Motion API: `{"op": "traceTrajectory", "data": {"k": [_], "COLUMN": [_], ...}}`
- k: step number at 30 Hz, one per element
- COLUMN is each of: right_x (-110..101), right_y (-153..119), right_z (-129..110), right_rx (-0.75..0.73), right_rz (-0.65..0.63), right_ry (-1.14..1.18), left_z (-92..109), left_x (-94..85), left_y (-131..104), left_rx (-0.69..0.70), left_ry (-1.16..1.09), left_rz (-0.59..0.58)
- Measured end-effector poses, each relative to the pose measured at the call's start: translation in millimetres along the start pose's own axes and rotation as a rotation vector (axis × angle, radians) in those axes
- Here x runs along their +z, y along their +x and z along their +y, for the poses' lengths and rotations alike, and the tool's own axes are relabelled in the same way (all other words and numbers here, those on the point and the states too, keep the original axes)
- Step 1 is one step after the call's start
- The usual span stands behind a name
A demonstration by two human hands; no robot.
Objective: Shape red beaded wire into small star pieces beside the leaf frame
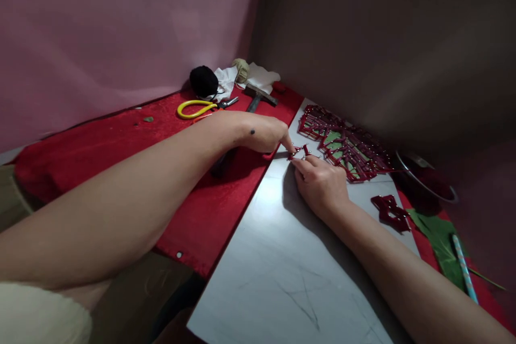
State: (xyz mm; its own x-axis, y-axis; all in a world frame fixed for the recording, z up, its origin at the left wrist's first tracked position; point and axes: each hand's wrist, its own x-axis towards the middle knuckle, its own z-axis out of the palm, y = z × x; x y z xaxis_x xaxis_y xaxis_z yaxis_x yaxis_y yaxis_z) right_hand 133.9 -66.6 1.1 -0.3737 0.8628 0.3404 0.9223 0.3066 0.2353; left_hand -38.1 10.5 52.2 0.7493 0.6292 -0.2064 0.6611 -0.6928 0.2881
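A white board (258, 258) lies on a red cloth. Dark red thread is wound round nails in a large leaf-like pattern (346, 142) and, at the right, a small star (390, 213). Between my hands a smaller nail outline (305, 149) is partly wound with red thread. My left hand (268, 134) reaches over from the left, its index finger stretched down onto this outline and the other fingers curled. Right beside it my right hand (320, 180) is closed at the outline's near edge, its fingertips close together; what they hold is too small to make out.
Yellow-handled scissors (195, 109), a hammer (260, 95), a black yarn ball (203, 81) and a cream yarn ball (241, 70) lie at the back. A metal bowl (427, 174), green leaf (441, 242) and striped pencil (464, 269) are at the right.
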Motion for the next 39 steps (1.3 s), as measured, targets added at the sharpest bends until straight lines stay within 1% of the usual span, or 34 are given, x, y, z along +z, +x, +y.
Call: {"op": "traceTrajectory", "data": {"k": [5, 8, 12, 14, 17, 22, 27, 31, 36, 39], "right_x": [4, 4, 2, 2, 2, 0, -2, -2, -6, -8], "right_y": [-1, -1, 0, 1, 2, 2, 2, 3, 7, 10], "right_z": [4, 4, 5, 5, 5, 5, 6, 8, 12, 13], "right_rx": [-0.003, 0.018, 0.054, 0.074, 0.085, 0.082, 0.106, 0.138, 0.211, 0.257], "right_rz": [0.049, 0.046, 0.044, 0.039, 0.041, 0.039, 0.029, 0.06, 0.078, 0.062], "right_ry": [0.043, 0.083, 0.175, 0.209, 0.202, 0.167, 0.166, 0.222, 0.264, 0.26], "left_z": [6, 12, 18, 19, 19, 15, 17, 21, 22, 24], "left_x": [-5.3, -7.1, -7.8, -7.5, -6.6, -4.6, -4.8, -4.8, -4.1, -3.7], "left_y": [-6, -9, -11, -10, -9, -7, -8, -8, -8, -9], "left_rx": [-0.041, -0.054, -0.061, -0.068, -0.09, -0.013, 0.008, 0.012, -0.031, -0.03], "left_ry": [0.01, 0.022, 0.04, 0.048, 0.043, 0.023, 0.045, 0.065, 0.077, 0.083], "left_rz": [-0.017, -0.026, 0.0, -0.014, -0.036, -0.002, -0.001, -0.04, -0.061, -0.043]}}
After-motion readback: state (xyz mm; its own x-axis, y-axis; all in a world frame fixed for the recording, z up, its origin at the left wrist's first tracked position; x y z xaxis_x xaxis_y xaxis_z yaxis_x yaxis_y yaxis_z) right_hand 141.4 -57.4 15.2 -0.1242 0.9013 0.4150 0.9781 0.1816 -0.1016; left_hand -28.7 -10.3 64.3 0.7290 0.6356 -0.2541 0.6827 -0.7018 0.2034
